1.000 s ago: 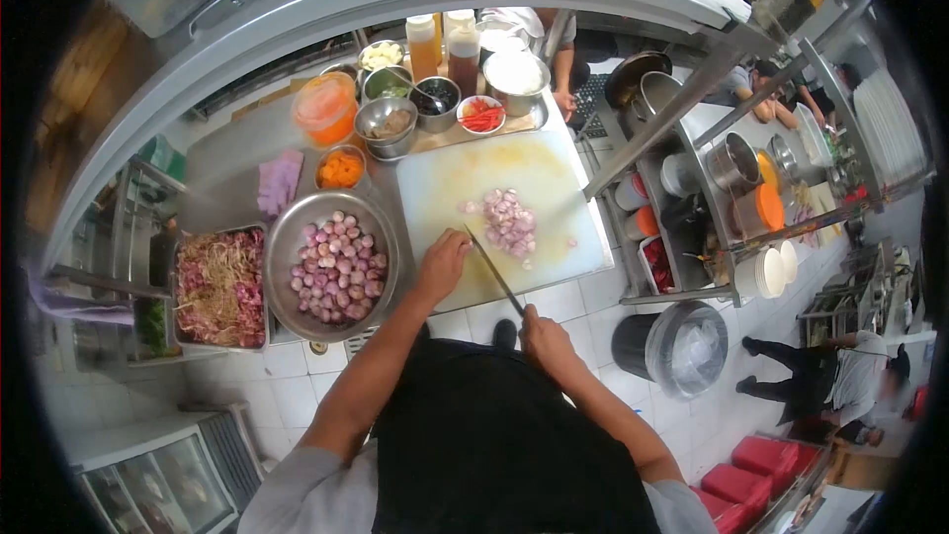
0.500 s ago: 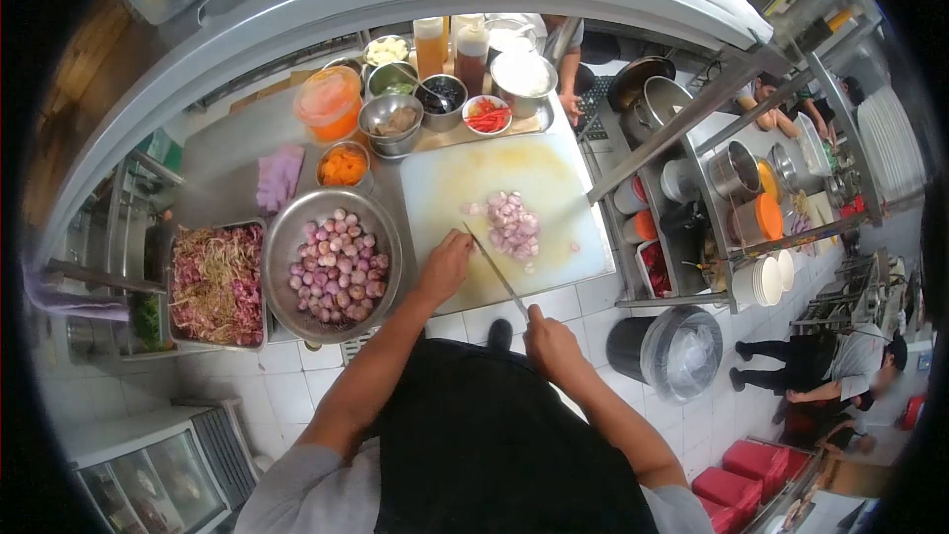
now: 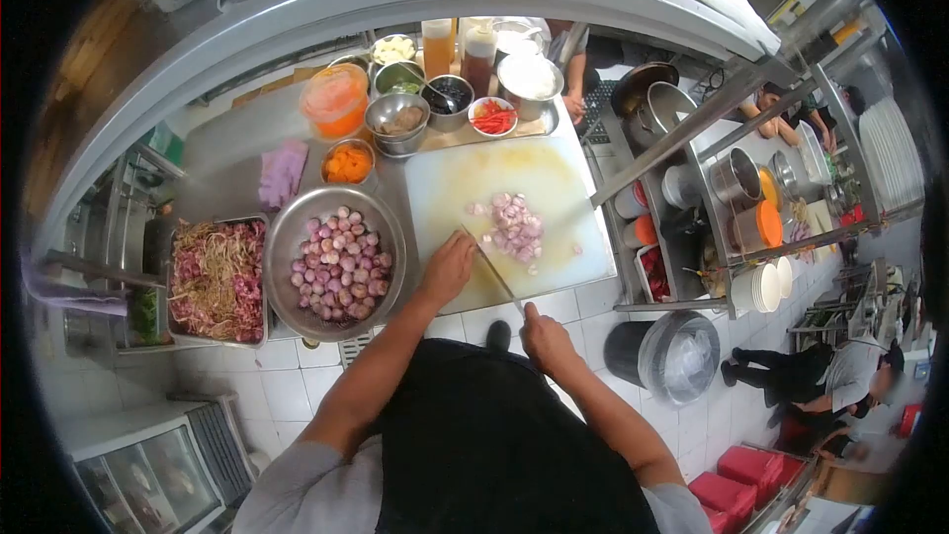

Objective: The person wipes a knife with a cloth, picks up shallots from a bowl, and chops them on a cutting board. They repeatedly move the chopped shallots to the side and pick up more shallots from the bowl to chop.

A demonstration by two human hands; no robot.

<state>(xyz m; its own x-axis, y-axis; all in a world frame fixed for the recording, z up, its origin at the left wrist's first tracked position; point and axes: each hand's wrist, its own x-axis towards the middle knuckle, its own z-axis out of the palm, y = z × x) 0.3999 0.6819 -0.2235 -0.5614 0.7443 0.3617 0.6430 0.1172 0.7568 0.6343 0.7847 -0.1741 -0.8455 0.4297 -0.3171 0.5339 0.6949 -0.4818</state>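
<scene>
My right hand is closed around the handle of a knife, whose blade slants up and left over the white cutting board. Beside the blade's tip, my left hand rests on the board with its fingers bent together; whatever they pinch is hidden. A small heap of peeled, cut shallots lies on the board just beyond the knife. To the left of my left hand stands a wide steel bowl of whole purple shallots.
A tray of peelings sits left of the bowl. Behind the board are a cup of orange pieces, a bowl of red chillies, sauce bottles and a white-filled pot. A lined bin stands right; other people work beyond.
Both hands and the knife stay almost in the same place. The whole view has shifted slightly, and a person in the background at the right has moved a little to the left.
</scene>
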